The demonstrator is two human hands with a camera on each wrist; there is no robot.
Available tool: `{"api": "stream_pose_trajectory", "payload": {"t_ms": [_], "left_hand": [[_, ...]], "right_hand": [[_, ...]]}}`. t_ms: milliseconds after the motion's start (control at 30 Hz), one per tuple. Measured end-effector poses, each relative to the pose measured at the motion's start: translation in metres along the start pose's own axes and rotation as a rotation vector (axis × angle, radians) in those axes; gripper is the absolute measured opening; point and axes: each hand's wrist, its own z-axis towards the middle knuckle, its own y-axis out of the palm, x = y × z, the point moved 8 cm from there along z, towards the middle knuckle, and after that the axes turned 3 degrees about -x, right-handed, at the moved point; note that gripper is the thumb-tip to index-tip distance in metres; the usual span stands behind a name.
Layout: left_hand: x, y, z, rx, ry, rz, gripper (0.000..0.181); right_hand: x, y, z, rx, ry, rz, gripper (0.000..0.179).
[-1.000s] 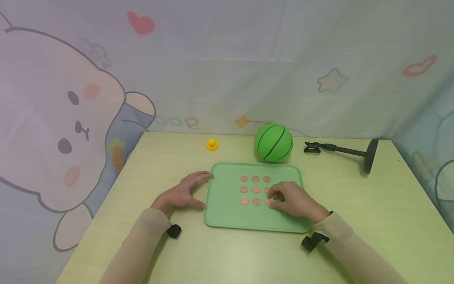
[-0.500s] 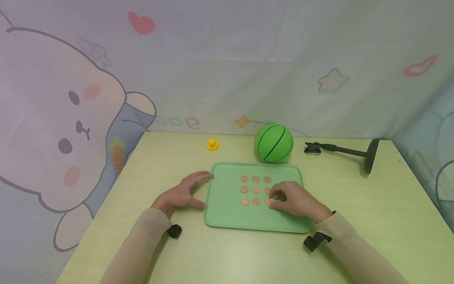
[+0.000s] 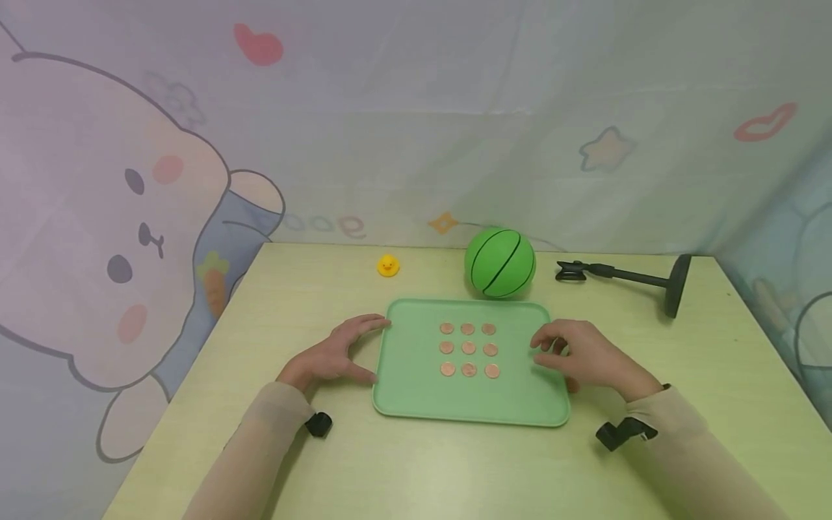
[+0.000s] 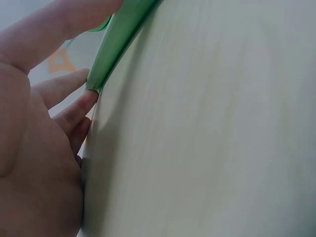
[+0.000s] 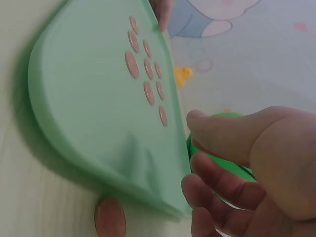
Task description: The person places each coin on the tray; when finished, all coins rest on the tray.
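On the light green tray [image 3: 416, 397], copper coins lie flat in three rows of three, among them the middle coin [image 3: 469, 347]. My left hand [image 3: 331, 355] spreads thumb and fingers along the tray's left rim, touching it; the left wrist view shows fingertips [image 4: 91, 94] against that rim. Over the tray's right edge hovers my right hand [image 3: 585, 355], its fingers loosely bent with nothing between them. In the right wrist view the thumb [image 5: 222, 136] stands apart from the fingers, and another copper coin [image 5: 110, 217] lies on the table just outside the tray.
Behind the tray sits a green ball [image 3: 500, 263] with black lines. A small yellow rubber duck [image 3: 388, 266] is at the back of the table [image 3: 312, 289]. A black stand [image 3: 633, 277] lies on its side at the back right. A printed cloth [image 3: 403, 130] hangs behind.
My right hand has let go of the coin at the front right of the grid and moved right to the tray's edge. The left hand stays at the left rim.
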Motion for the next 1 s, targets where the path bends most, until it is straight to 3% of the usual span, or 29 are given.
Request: {"api": "stream_pose_trajectory", "payload": {"t_ms": [133,367,700,1000], "left_hand": [[-0.001,0.000,0.000,-0.001,-0.001,-0.002,0.100],[-0.001,0.000,0.000,0.001,-0.003,0.001,0.100],[-0.001,0.001,-0.001,0.000,-0.007,0.005,0.100],[0.001,0.000,-0.001,0.001,0.001,0.005,0.101]], "right_hand": [[0.009,-0.008,-0.011,0.022,-0.011,-0.022,0.015],[0.025,-0.014,-0.027,-0.014,0.056,-0.034,0.013],[0.046,-0.005,-0.050,-0.098,0.079,-0.030,0.025],[0.046,-0.002,-0.055,-0.074,0.052,-0.032,0.038]]}}
